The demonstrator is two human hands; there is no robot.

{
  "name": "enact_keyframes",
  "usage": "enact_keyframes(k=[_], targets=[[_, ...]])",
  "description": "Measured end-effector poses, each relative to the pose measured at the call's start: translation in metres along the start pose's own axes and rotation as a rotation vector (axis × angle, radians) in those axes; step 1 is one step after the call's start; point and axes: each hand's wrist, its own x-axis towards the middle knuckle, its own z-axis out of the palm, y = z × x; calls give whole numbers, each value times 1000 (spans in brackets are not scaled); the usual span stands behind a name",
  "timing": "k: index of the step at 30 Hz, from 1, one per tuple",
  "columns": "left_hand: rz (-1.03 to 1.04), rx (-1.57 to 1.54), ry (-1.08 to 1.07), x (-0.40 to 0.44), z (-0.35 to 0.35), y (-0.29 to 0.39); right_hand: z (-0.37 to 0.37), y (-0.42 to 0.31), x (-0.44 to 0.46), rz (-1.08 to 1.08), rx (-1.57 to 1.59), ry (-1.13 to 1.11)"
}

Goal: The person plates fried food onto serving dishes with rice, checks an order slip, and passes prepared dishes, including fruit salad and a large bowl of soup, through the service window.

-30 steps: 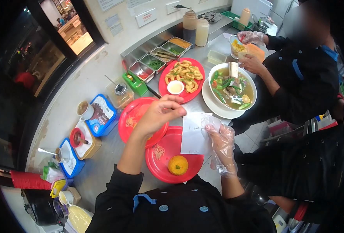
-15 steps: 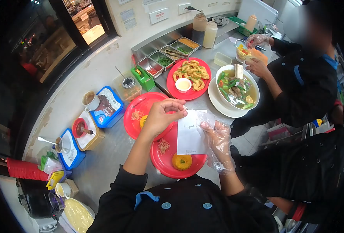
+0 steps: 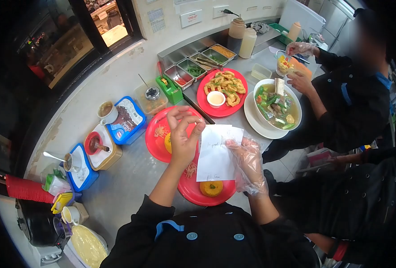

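In a clear plastic glove, my right hand [image 3: 249,163] pinches the right edge of a white paper slip [image 3: 216,156] with handwriting on it. My bare left hand [image 3: 184,136] is raised beside the slip's upper left corner, its fingers loosely bent and apart with nothing visible in them. Below the hands, two red plates [image 3: 190,190] overlap in view. Each carries a round of yellow rice [image 3: 211,188] and pale shreds [image 3: 162,131]; the slip and my left hand hide part of them.
Ahead are a red plate of fried rings [image 3: 227,87] with a dip cup, and a bowl of soup [image 3: 278,105] with a bone. Metal trays [image 3: 191,68] and blue tubs [image 3: 125,119] line the wall. A co-worker's hands [image 3: 300,80] hold a small cup at right.
My left hand has gone from closed fingertips at the slip's top edge to loosened, parted fingers. The slip has tilted slightly and shifted left, held by my right hand.
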Motion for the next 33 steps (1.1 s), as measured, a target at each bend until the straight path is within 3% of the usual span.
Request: enact_keyframes(k=[1, 3, 4, 6, 7, 9, 15, 19, 22, 25, 27, 32, 33], targets=[[-1, 1, -2, 0, 0, -3, -3, 6, 2, -35, -111, -39], [-185, -271, 323, 5, -5, -11, -8, 22, 5, -51, -173, 23], [-184, -270, 321, 11, -13, -9, -6, 23, 6, -71, -235, 86], [-264, -369, 93, 23, -31, -2, -2, 11, -1, -10, -101, 69], [-267, -369, 93, 23, -30, 7, 2, 5, -5, 58, 31, 54], [-368, -241, -401, 20, -26, 23, 8, 2, -9, 67, 91, 50], [-364, 15, -481, 15, -19, 13, 11, -7, -12, 111, 177, 32], [-536, -146, -477, 10, -13, -1, 8, 4, -11, 95, 180, 2], [-606, -270, -348, 6, -6, 8, 10, 11, -13, 73, 237, 61], [-478, -260, -171, 6, -4, 13, 7, 16, -10, 31, 88, 43], [-282, 103, -368, 8, -9, 12, 7, 11, -11, 25, 98, 28], [-379, 2, -502, 10, -17, 1, 7, -3, -18, -51, 25, 13], [-428, -102, -492, 10, -19, 1, 6, -3, -22, -249, -321, 71]])
